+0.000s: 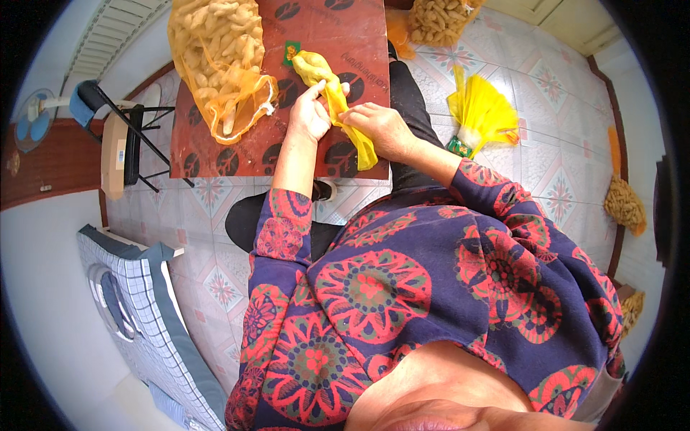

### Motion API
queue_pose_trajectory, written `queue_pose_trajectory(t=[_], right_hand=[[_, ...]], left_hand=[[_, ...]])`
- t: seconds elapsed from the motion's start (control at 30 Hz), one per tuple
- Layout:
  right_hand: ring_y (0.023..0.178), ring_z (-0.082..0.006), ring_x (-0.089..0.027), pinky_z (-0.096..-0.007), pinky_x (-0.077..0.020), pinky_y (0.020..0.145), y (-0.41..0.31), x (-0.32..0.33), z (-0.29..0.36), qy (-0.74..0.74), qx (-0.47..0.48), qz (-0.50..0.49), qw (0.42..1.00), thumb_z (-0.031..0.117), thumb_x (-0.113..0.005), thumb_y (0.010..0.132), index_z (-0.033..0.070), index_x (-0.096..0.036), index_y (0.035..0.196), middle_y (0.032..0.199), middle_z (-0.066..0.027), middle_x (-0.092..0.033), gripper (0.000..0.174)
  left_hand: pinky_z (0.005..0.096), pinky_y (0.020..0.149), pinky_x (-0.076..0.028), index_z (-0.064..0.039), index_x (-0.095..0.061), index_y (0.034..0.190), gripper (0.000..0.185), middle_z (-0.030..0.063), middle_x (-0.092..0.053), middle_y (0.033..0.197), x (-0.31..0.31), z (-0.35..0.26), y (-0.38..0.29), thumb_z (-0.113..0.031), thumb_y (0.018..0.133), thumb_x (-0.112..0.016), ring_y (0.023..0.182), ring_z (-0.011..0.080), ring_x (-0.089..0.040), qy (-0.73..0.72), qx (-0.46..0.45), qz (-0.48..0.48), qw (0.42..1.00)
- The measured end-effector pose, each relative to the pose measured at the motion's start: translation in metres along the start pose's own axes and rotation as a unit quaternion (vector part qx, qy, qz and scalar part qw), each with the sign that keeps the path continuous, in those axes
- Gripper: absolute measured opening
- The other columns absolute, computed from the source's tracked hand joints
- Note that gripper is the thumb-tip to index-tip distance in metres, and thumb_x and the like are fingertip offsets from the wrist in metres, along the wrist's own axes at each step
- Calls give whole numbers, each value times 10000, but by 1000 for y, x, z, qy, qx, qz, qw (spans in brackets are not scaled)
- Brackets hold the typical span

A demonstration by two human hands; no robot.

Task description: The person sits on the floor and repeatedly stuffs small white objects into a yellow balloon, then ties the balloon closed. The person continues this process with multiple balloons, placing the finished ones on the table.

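A narrow yellow mesh bag with a few tan knobbly pieces bulging in its far end lies slantwise over the red-brown tabletop. A green label is at that filled end. My left hand holds the bag around its middle, thumb along the top of the mesh. My right hand grips the slack part nearer me, and the loose end hangs toward the table's front edge. To the left of my hands lies a large orange mesh sack full of similar tan pieces, its mouth edged with white cord.
A bundle of yellow mesh bags with a green label lies on the tiled floor at right. Another filled sack stands beyond it. A folding chair is at left, and a checked-cloth-covered surface at lower left.
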State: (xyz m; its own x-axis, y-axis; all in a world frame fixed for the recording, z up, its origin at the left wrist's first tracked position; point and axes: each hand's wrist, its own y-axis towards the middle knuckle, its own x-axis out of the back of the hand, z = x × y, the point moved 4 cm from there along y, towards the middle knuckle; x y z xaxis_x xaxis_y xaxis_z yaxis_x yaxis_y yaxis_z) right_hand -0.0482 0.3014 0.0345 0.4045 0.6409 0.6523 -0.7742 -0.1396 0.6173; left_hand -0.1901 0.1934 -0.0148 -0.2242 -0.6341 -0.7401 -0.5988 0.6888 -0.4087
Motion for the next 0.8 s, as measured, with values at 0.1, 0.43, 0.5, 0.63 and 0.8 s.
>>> queue_pose_trajectory(t=[0.1, 0.43, 0.5, 0.63, 0.8], right_hand=[[892, -297, -643, -390, -545, 738, -12, -7, 6, 24, 9, 26, 999, 135, -689, 749, 76, -608, 971, 901, -82, -620, 244], [1043, -336, -631, -405, -537, 854, -28, 14, 29, 65, 21, 69, 995, 106, -746, 669, 88, -624, 988, 1030, -106, -649, 342], [1133, -343, -619, -414, -523, 933, -35, 27, 29, 125, -38, 92, 987, 21, -709, 702, 74, -657, 1019, 1098, -147, -668, 326], [1116, -290, -650, -364, -520, 936, -40, 58, 18, 187, -146, 25, 971, -86, -610, 774, 40, -673, 1070, 1074, -166, -685, 327], [940, -125, -665, -271, -524, 846, -38, 63, -9, 311, -288, -62, 904, 27, -608, 942, -3, -636, 1045, 994, -77, -698, 111]], left_hand=[[404, 865, -565, 3, -522, 1242, 299, 215, -667, 1121, 9, 1, -10, -196, 1021, -487, 921, 288, -686, -69, 11, 6, 998], [233, 531, -369, 65, -539, 1204, 366, 65, -615, 843, 9, 18, -48, -215, 969, -548, 536, 81, -424, -56, 10, -11, 998], [218, 522, -360, 67, -545, 1200, 344, 51, -603, 822, 13, 20, -49, -128, 918, -582, 520, 62, -404, 3, -4, -19, 1000], [189, 462, -305, 87, -553, 1182, 321, 36, -580, 789, 10, 25, -52, -46, 890, -555, 477, 45, -339, -11, 14, -23, 1000], [189, 455, -294, 75, -578, 1143, 288, 26, -557, 774, 7, 39, -52, -160, 986, -523, 483, 36, -335, 37, 27, -6, 999]])
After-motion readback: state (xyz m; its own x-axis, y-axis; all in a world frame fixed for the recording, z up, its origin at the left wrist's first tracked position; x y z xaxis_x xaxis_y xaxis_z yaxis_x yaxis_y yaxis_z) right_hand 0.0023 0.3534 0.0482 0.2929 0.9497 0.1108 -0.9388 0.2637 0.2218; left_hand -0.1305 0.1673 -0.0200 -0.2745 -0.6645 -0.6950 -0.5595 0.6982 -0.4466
